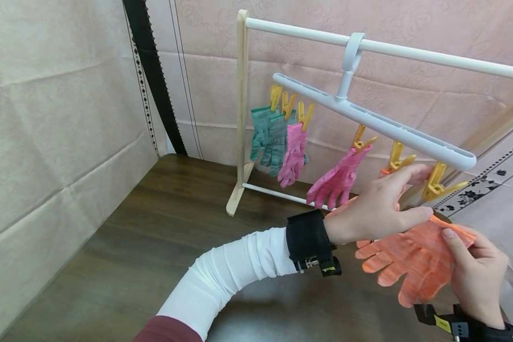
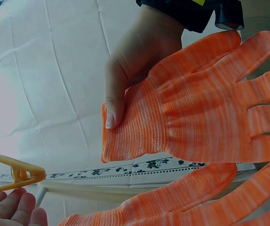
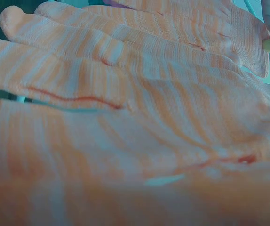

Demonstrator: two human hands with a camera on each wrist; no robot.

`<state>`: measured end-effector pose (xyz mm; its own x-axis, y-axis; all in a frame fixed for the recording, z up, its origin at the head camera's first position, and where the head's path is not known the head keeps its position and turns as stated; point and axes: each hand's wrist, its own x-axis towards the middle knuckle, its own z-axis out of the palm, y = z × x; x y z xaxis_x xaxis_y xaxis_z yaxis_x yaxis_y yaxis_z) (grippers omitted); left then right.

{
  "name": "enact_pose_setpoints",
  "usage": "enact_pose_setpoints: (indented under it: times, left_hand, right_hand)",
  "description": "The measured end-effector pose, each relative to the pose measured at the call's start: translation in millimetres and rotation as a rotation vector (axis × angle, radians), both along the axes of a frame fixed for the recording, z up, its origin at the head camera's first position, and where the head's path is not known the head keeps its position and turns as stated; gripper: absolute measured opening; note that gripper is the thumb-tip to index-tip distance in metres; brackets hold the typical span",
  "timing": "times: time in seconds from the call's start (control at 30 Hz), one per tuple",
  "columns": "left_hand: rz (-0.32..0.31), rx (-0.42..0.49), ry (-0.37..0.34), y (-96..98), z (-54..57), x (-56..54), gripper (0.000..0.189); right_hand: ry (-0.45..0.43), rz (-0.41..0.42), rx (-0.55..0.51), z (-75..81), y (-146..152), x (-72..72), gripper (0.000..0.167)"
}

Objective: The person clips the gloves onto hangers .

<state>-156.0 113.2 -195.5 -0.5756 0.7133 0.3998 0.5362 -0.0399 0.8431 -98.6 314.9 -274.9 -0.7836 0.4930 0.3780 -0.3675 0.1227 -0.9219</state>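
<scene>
My right hand (image 1: 479, 270) pinches the cuff of an orange striped glove (image 1: 419, 261), thumb on the near side. In the left wrist view the glove (image 2: 205, 103) lies flat, fingers pointing right. My left hand (image 1: 376, 209) reaches over to the hanger's right end, fingers beside the last yellow clothespin (image 1: 438, 183) and thumb stretched toward the held cuff. This clothespin bears no glove. A second orange glove (image 2: 172, 202) hangs from the neighbouring clothespin (image 1: 397, 159), mostly hidden behind my left hand in the head view. Orange knit (image 3: 172, 94) fills the right wrist view.
A pale blue hanger (image 1: 367, 114) hooks over the white bar (image 1: 299, 32) of a wooden-sided rack (image 1: 241, 104). Green gloves (image 1: 261, 133) and pink gloves (image 1: 339, 178) hang from its other clothespins. A dark wooden table (image 1: 154, 237) lies below, with cloth walls around.
</scene>
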Motion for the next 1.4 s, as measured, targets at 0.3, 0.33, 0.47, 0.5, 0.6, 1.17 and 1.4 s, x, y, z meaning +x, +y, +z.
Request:
enact_pose_setpoints:
  times: [0.3, 0.33, 0.47, 0.5, 0.6, 1.17, 1.4]
  left_hand:
    - [0.030, 0.046, 0.050, 1.8, -8.1, -5.5, 0.055]
    - [0.042, 0.042, 0.067, 1.9, -8.3, -5.8, 0.055]
    - [0.085, 0.033, 0.110, 2.4, -7.5, -5.9, 0.053]
    - [0.092, 0.038, 0.118, 2.5, -7.3, -5.8, 0.052]
    - [0.116, 0.050, 0.148, 2.7, -6.8, -5.7, 0.050]
    - [0.206, 0.034, 0.187, 0.4, -4.1, -1.8, 0.050]
    - [0.229, 0.081, 0.216, 1.1, -3.3, -0.7, 0.045]
  right_hand:
    - [-0.068, -0.031, 0.145, 2.8, -12, 1.3, 0.019]
    - [-0.080, -0.038, 0.170, 3.3, -14, 1.3, 0.019]
    - [-0.085, -0.024, 0.183, 5.5, -19, 1.0, 0.017]
    - [-0.083, -0.017, 0.188, 5.9, -20, 1.0, 0.017]
    - [-0.073, 0.011, 0.180, 6.5, -24, 0.8, 0.016]
    - [0.063, 0.169, 0.270, 4.3, -37, -4.5, 0.018]
    - [0.105, 0.199, 0.321, 5.4, -41, -7.1, 0.020]
